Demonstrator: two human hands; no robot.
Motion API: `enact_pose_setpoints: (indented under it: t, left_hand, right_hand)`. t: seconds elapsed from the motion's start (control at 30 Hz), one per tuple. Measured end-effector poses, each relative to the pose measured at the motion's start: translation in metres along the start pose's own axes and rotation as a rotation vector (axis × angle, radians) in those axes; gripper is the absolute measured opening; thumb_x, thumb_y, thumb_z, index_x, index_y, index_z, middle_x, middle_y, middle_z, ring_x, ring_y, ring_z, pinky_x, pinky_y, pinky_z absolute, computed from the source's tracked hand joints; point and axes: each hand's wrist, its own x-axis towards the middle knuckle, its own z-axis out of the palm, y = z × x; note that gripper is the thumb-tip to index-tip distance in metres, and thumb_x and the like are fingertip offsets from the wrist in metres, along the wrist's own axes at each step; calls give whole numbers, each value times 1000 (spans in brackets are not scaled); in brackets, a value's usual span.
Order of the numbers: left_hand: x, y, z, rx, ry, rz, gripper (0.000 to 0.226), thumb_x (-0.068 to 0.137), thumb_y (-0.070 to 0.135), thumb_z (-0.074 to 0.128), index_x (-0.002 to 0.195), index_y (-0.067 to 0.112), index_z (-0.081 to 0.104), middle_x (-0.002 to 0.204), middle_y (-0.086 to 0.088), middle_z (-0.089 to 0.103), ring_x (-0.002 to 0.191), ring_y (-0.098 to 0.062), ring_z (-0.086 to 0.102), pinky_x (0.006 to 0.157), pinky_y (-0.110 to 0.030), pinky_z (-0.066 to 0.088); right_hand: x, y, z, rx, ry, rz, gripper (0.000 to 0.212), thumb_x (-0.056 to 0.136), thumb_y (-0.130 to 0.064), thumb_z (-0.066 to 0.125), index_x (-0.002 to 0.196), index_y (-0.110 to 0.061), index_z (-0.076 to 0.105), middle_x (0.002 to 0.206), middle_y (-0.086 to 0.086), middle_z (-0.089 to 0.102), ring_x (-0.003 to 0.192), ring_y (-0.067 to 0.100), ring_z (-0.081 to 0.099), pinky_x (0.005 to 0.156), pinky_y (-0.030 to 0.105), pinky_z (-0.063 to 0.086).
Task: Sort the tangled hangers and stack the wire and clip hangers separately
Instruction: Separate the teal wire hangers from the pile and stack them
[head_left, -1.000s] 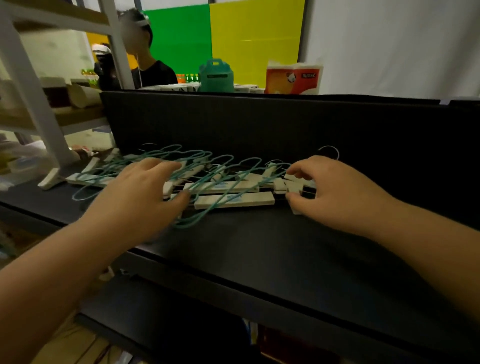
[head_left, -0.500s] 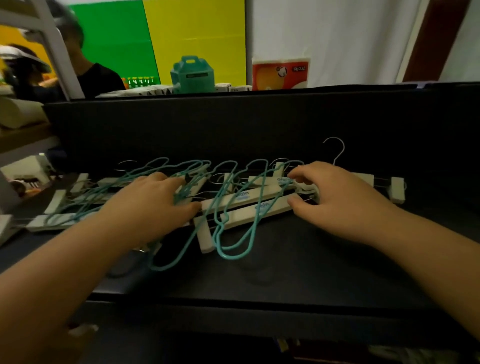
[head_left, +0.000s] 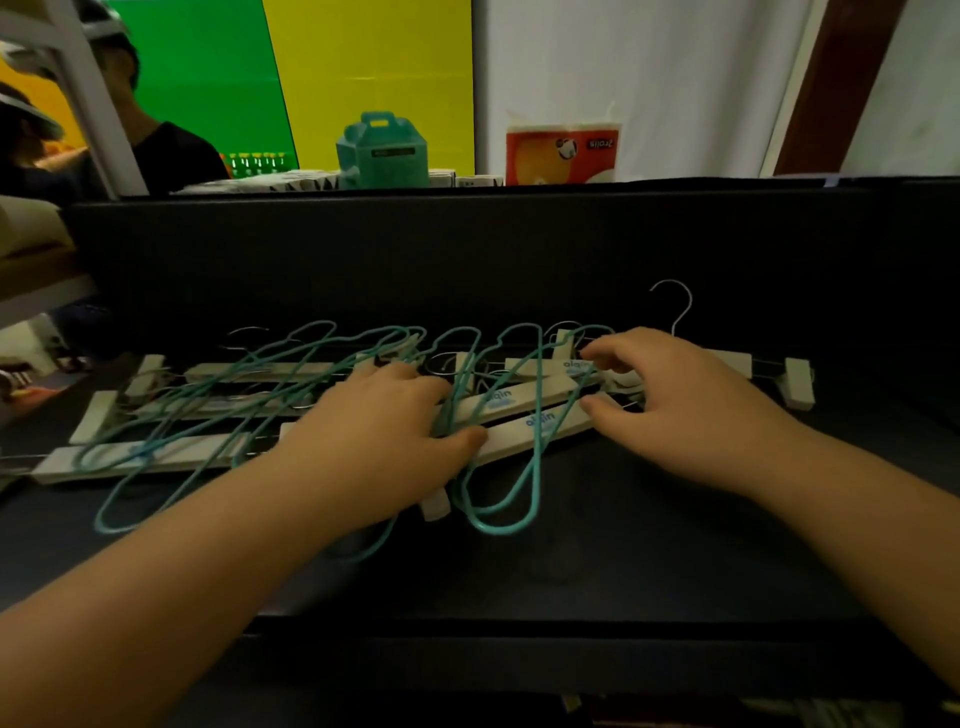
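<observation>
On black shelf (head_left: 571, 561), against dark back panel (head_left: 467, 260): tangle of teal wire hangers (head_left: 498, 499) interlaced with pale clip hangers (head_left: 540, 423), spread from 9 o'clock to 3 o'clock across the middle of view. Wire loops draped over and threaded between the flat clip-hanger bars; two loops hanging toward 6 o'clock, near the shelf's front edge. Several clip hangers lying flat at 9 o'clock, partly under the wire. One clip hanger at 2 o'clock, with silver hook (head_left: 675, 306) standing up against the back panel and end clip (head_left: 797, 382) at 3 o'clock of the pile.

Left hand (head_left: 384, 441) just left of centre, palm down on the tangle, fingers curled over teal wire and the bars beneath, thumb pressed against the near edge of a clip-hanger bar; firm grasp or mere pressing down, cannot tell. Right hand (head_left: 685, 405) at 2 o'clock of centre, thumb and forefinger pinching the right end of the clip hangers, remaining fingers curled above it.

Beyond the panel, at 12 o'clock: teal box (head_left: 382, 150) with handle, orange tissue pack (head_left: 563, 150) just to its right. At 10 o'clock: white shelf frame (head_left: 93, 104), another person in dark shirt (head_left: 166, 150), green and yellow wall panels behind.
</observation>
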Motion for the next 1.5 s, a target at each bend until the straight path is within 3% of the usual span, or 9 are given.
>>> enact_pose_setpoints:
  t: [0.17, 0.4, 0.5, 0.67, 0.9, 1.1, 1.23, 1.33, 1.5]
  left_hand:
    - [9, 39, 2, 27, -96, 65, 83, 73, 86, 35, 138, 35, 43, 134, 7, 47, 120, -17, 44, 96, -37, 42]
    - [6, 41, -4, -112, -178, 67, 26, 84, 51, 58, 107, 40, 55, 124, 12, 47, 112, -12, 45, 97, -37, 45]
    - [0, 38, -12, -261, -142, 23, 15, 88, 41, 58, 104, 39, 57, 118, 14, 51, 98, -8, 52, 82, -28, 48]
    - [-11, 38, -18, -341, -29, -7, 6, 89, 40, 54, 94, 42, 56, 98, 9, 64, 71, -9, 64, 69, -35, 58]
    - [-20, 45, -15, -588, 33, 50, 9, 85, 38, 55, 93, 43, 55, 70, -4, 61, 46, -9, 48, 47, -32, 45]
    - [-23, 41, -9, -749, -63, -2, 15, 88, 32, 61, 90, 46, 56, 74, 5, 67, 52, -14, 53, 52, -35, 46]
    - [-22, 32, -12, -869, -51, -79, 23, 63, 38, 70, 83, 41, 60, 93, -3, 68, 87, -41, 64, 74, -48, 54]
    - [-24, 28, -10, -879, -5, -125, 27, 51, 39, 63, 78, 37, 62, 92, -7, 70, 96, -32, 66, 88, -56, 52]
    - [-33, 20, 0, -715, 13, -3, 20, 79, 44, 71, 94, 47, 57, 102, 9, 68, 92, -10, 68, 80, -39, 57]
  right_hand:
    - [-1, 12, 0, 9, -26, 6, 56, 89, -51, 60, 141, -37, 44, 132, -15, 51, 113, 0, 49, 89, 22, 44]
    - [-1, 25, -7, 38, -35, -17, 54, 89, -49, 61, 140, -37, 45, 130, -15, 52, 115, 1, 49, 94, 26, 47]
    - [1, 29, -11, 42, -45, -29, 52, 90, -48, 62, 139, -37, 46, 128, -16, 52, 115, 2, 49, 93, 25, 46]
    - [5, 36, -13, 32, -47, -71, 52, 89, -49, 62, 138, -36, 48, 128, -16, 52, 114, 0, 48, 91, 21, 42]
    - [19, 42, -15, -18, -223, -168, 75, 82, -64, 63, 147, -38, 36, 146, -13, 36, 132, 6, 35, 106, 31, 40]
    - [54, 39, -1, -22, -436, -302, 91, 76, -73, 63, 152, -40, 26, 159, -13, 20, 144, 9, 21, 114, 31, 27]
    - [78, 35, 13, -4, -542, -376, 89, 75, -73, 64, 150, -42, 28, 153, -16, 33, 135, 7, 37, 111, 35, 37]
    - [89, 33, 18, 10, -617, -392, 86, 76, -71, 64, 149, -45, 28, 152, -17, 36, 134, 8, 39, 111, 37, 37]
    - [95, 29, 9, 16, -633, -399, 85, 70, -68, 72, 145, -44, 39, 143, -18, 41, 129, 8, 42, 109, 39, 40]
